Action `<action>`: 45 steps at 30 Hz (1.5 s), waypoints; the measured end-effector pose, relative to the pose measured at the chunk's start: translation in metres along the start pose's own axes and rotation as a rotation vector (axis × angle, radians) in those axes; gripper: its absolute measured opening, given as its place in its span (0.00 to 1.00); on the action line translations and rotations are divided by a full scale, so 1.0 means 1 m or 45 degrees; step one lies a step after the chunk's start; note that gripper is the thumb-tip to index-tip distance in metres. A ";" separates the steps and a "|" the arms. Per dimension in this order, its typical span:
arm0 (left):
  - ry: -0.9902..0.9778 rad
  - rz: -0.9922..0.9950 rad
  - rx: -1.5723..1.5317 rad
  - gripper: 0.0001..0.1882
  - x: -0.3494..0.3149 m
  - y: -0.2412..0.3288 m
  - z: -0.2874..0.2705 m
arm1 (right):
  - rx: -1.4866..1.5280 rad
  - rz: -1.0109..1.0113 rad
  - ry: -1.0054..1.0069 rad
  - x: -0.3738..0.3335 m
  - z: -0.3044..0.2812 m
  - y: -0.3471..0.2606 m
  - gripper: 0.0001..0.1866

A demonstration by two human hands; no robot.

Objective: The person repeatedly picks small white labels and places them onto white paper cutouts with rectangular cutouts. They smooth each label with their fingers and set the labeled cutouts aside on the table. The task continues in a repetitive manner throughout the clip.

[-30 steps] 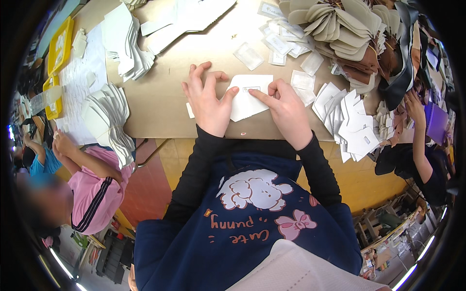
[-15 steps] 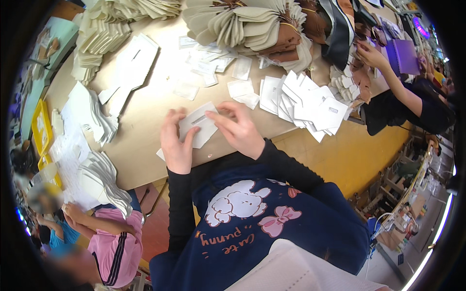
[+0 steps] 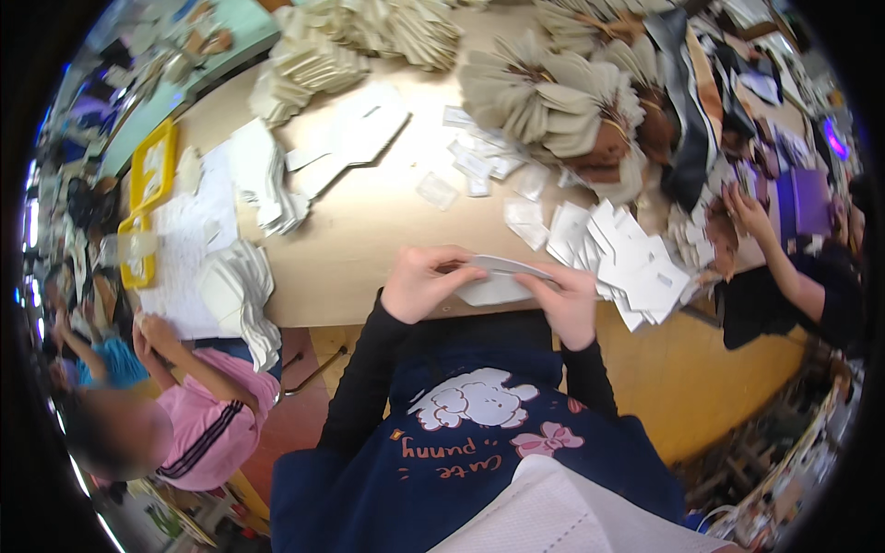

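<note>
Between my hands, at the table's near edge, is a small white flat piece, apparently stiff card or fabric, tilted and slightly bowed. My left hand pinches its left end between thumb and fingers. At the right end my right hand grips it the same way, some fingers hidden behind it. Just beyond my right hand lies a spread pile of white pieces, some with a small slot-like mark. Several small translucent packets are scattered on the table farther off.
Stacks of cream shaped pieces and bundled cream and brown pieces line the far side. White stacks, paper sheets and yellow trays stand left. A person in pink sits left; another person's arm reaches in right.
The white piece, earlier flatter with its slot facing up, is now tilted nearly edge-on and closer to my body. Both hands have shifted to its ends. The whole view has turned.
</note>
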State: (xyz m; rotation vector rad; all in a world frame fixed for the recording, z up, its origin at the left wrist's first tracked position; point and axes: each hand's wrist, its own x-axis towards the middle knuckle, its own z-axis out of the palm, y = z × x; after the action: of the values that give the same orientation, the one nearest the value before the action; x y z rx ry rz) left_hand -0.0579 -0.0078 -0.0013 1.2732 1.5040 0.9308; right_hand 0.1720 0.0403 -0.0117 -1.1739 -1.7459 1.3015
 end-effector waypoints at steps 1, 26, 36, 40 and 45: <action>0.006 0.050 0.019 0.10 0.003 0.002 -0.004 | 0.009 0.094 0.081 -0.005 -0.013 0.001 0.07; 0.627 0.477 0.472 0.09 0.015 -0.046 -0.066 | -0.165 -0.286 0.188 0.005 0.008 -0.028 0.21; 0.676 0.061 0.414 0.17 0.034 -0.068 -0.018 | 0.142 0.299 -0.206 -0.004 0.030 0.009 0.17; 0.805 -0.040 0.644 0.13 0.057 -0.067 -0.003 | 0.402 0.280 -0.180 -0.019 0.026 0.015 0.19; 0.548 -0.122 0.109 0.11 0.064 -0.059 -0.017 | 0.373 0.350 -0.118 -0.030 0.022 0.020 0.15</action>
State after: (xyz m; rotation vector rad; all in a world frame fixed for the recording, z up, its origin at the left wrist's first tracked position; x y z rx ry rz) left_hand -0.0931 0.0450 -0.0637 1.0915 1.9371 1.1360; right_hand 0.1695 0.0061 -0.0369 -1.2274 -1.4267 1.7332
